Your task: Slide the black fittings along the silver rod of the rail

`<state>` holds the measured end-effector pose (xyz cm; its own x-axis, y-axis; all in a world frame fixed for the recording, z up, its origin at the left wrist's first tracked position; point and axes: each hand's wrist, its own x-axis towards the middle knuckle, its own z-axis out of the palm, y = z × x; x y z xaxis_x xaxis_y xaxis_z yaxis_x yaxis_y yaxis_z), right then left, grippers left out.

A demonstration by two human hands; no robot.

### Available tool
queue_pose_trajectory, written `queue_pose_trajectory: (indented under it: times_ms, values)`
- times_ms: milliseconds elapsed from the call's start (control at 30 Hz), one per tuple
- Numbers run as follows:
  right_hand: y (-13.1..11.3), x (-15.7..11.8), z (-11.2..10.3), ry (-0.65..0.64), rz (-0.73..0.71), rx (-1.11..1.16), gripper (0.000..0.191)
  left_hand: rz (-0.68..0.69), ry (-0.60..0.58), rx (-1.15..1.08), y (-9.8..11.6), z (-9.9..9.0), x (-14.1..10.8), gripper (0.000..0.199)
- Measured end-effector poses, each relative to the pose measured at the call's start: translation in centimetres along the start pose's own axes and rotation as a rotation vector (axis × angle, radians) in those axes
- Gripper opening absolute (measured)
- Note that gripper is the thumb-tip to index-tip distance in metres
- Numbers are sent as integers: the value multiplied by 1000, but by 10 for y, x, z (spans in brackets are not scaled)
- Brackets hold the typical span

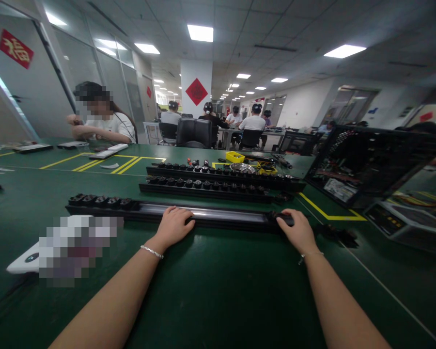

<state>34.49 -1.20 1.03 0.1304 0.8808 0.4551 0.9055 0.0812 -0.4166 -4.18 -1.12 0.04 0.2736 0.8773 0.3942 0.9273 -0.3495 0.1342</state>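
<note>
"On the green table (218, 295), where's that slim black rail (232, 222)?"

"Just ahead of the hands, long axis running left to right! Black modules (101, 201) crowd its left end, beyond the left hand (172, 228)."

"And that hand?"

"Half-curled over the middle; gripping or resting, can't tell. Rightward, the right hand (300, 230) clasps near the right end, thumb nearside. Both touch; neither's nearer."

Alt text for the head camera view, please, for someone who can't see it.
Left hand and right hand rest on a long black rail lying across a green table, with black round parts along its left end. Two similar loaded rails lie beyond it, with an open computer case to the right.
</note>
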Motion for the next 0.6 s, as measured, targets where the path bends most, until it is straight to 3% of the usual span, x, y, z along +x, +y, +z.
queue_pose_trajectory:
  times_ms: [200,600]
  values:
    - [-17,3,25,69,157,-137,60,-11,0,0,0,1,0,26]
    - [-17,3,23,43,174,-148,57,-11,1,-1,2,-1,0,25]
